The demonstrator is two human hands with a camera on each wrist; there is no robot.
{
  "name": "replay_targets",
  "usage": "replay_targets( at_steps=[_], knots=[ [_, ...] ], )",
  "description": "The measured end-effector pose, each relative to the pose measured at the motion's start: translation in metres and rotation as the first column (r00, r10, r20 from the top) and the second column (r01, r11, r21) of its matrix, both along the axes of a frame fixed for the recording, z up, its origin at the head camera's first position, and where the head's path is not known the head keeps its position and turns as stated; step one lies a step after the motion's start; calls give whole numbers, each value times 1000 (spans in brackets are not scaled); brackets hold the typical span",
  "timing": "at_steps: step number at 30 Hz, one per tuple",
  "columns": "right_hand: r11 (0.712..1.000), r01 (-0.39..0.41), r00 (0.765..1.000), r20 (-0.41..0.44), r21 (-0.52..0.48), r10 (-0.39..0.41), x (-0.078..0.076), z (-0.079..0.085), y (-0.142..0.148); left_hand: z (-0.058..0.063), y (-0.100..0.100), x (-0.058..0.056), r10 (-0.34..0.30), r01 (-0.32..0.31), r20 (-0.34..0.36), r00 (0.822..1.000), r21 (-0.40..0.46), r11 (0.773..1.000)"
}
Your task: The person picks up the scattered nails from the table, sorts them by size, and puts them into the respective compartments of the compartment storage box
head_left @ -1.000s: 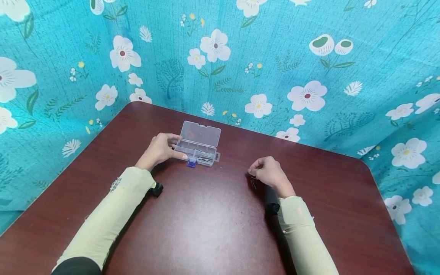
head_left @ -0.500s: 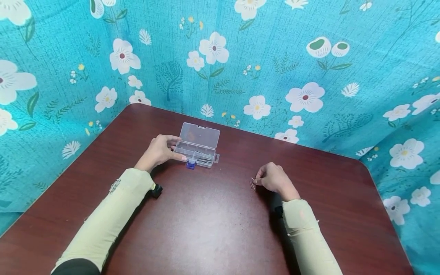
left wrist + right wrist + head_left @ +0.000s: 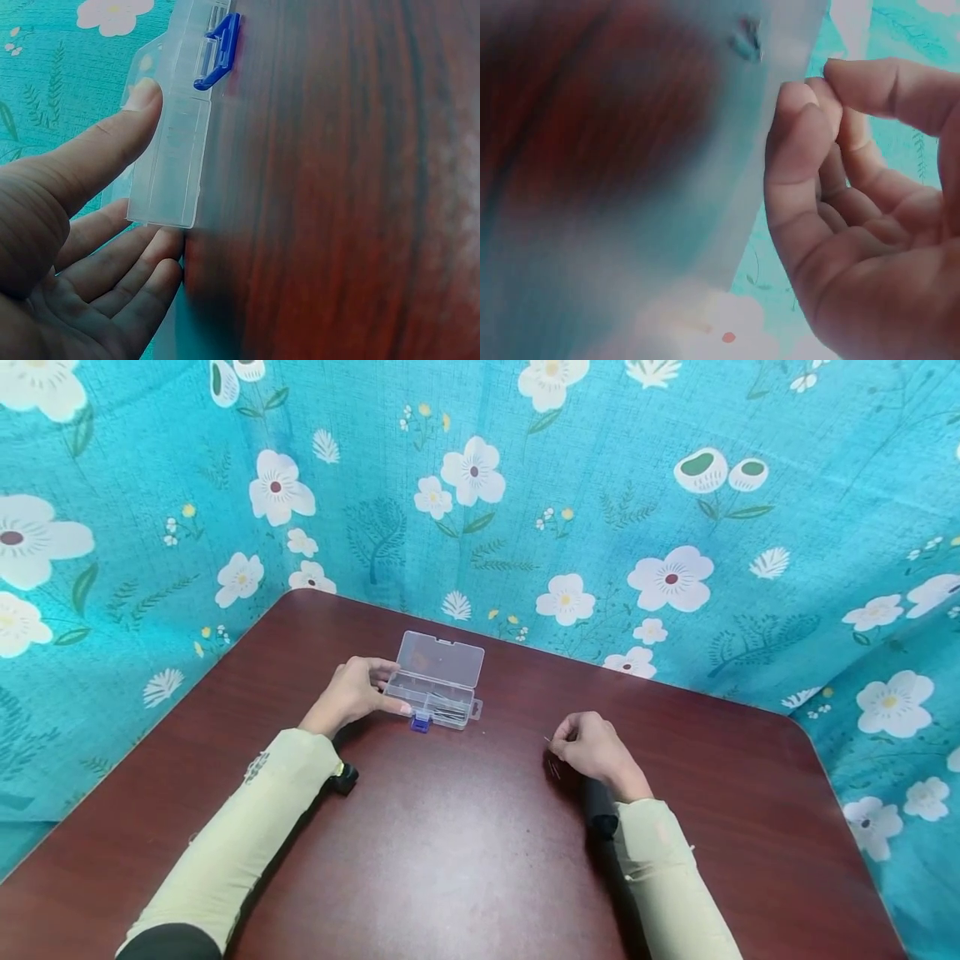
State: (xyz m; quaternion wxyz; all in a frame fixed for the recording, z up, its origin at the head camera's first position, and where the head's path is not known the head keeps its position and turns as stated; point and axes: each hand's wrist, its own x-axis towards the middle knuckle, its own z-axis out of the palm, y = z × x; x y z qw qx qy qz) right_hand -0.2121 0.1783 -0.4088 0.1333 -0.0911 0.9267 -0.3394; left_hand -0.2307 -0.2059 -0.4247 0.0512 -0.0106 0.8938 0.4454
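Observation:
A clear plastic compartment box (image 3: pixel 408 702) lies on the table with its lid (image 3: pixel 442 657) raised and a blue latch (image 3: pixel 220 56) at its front. My left hand (image 3: pixel 354 695) holds its left end, thumb along the front and fingers behind. Thin metal pins (image 3: pixel 448 713), like small nails, fill the right compartment. To the right, my right hand (image 3: pixel 594 745) pinches one thin metal pin (image 3: pixel 547 739), whose tip pokes out past the fingertips. Just below that hand, a few loose pins (image 3: pixel 554 769) lie on the table. In the right wrist view, the right hand's (image 3: pixel 840 187) fingers hide the pinched pin.
The dark red-brown wooden table (image 3: pixel 465 860) reaches to a blue flowered curtain (image 3: pixel 510 510) at the back and sides. A hanging tab (image 3: pixel 476 709) sticks out of the box's right end. Black wrist devices sit under both wrists.
My right hand dips to the loose pins, then rises a little with one pin between its fingertips. The left hand stays on the box. The head view shifts slightly.

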Motion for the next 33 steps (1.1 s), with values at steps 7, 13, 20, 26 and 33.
replay_targets(
  at_steps=[7, 13, 20, 26, 33],
  knots=[
    [989, 30, 999, -31, -144, -35, 1, 0, -12, 0, 2, 0, 3, -3, -4, 1000, 2, 1000],
    [982, 26, 999, -37, -188, -34, 0, -1, -28, -4, 1, 2, 16, -17, 16, 1000, 13, 1000],
    [972, 9, 999, -38, -234, -18, -4, 0, -52, -4, 0, -1, 26, -26, 12, 1000, 20, 999],
    [973, 24, 999, -41, -228, -35, -8, 6, -72, -3, 2, -2, 11, -11, 6, 1000, 10, 1000],
    [971, 1, 997, -75, -241, -19, -13, 9, -93, -2, 2, -1, 10, -10, 4, 1000, 2, 1000]
  ],
)
